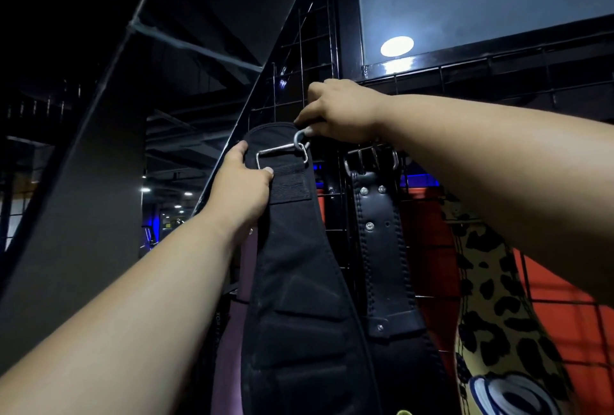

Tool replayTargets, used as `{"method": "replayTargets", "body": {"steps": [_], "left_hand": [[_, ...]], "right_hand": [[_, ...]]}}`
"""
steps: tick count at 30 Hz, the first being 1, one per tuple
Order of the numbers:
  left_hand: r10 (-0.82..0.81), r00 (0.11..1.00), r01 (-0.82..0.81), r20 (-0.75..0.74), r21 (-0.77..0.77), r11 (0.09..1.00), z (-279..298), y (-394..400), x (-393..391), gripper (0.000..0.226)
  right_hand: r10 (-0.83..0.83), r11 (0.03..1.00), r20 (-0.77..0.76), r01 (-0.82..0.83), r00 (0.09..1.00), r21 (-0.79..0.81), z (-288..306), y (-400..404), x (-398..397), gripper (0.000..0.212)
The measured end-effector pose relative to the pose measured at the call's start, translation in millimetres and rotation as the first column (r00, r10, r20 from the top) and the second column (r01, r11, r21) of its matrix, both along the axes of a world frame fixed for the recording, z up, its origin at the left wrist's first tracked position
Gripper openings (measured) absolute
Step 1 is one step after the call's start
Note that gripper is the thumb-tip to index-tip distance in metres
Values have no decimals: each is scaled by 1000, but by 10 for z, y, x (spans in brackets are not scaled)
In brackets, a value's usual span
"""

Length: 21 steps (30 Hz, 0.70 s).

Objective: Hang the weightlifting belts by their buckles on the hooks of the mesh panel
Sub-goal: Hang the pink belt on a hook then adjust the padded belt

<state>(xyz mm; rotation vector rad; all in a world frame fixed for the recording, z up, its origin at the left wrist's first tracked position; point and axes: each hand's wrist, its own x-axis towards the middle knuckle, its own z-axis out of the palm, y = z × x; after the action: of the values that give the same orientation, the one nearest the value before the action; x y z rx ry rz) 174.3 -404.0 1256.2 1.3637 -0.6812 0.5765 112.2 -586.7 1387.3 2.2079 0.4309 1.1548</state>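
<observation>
Across the upper middle and right of the frame stands the mesh panel point(309, 49), and you already have belts hanging on it. The black leather belt point(378, 248) in the centre hangs from its metal buckle point(370, 157), which sits up against the wire just below your right wrist; its hook is hidden, so I judge rather than see that it is properly seated. To the lower right hangs a leopard-print belt point(491, 298), whose top is covered by your right forearm. A purple belt point(232, 331) shows at the lower centre-left, mostly behind the one you are working on; how it is hung cannot be told.

The belt in hand is the black padded belt point(299, 281), running from the centre down to the bottom edge. Its wire buckle point(280, 155) sits at the centre of the frame, with the grey hook point(299, 138) passing through its upper right corner. So this one looks all but hung; what seems left is to let the buckle settle on the hook and release it.

Your left hand point(242, 188), centre-left, grips the belt's top edge: fingers curled behind, thumb pressed on the front beside the buckle. Your right hand point(335, 112), just above, is curled with the fingertips pinching at the hook; whether they hold the hook itself or the buckle's corner is not clear.
</observation>
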Motion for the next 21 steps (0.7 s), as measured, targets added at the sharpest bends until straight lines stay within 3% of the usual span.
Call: {"method": "replayTargets", "body": {"steps": [9, 13, 21], "left_hand": [[67, 997, -69, 42, 54, 996, 16, 20, 116, 74], [175, 978, -184, 110, 73, 980, -2, -4, 159, 74], [210, 958, -234, 197, 111, 966, -89, 24, 356, 77]], "right_hand": [[88, 996, 22, -88, 996, 3, 14, -3, -16, 15], [94, 996, 70, -94, 993, -7, -2, 17, -3, 16], [54, 998, 125, -50, 991, -40, -65, 61, -18, 23]]}}
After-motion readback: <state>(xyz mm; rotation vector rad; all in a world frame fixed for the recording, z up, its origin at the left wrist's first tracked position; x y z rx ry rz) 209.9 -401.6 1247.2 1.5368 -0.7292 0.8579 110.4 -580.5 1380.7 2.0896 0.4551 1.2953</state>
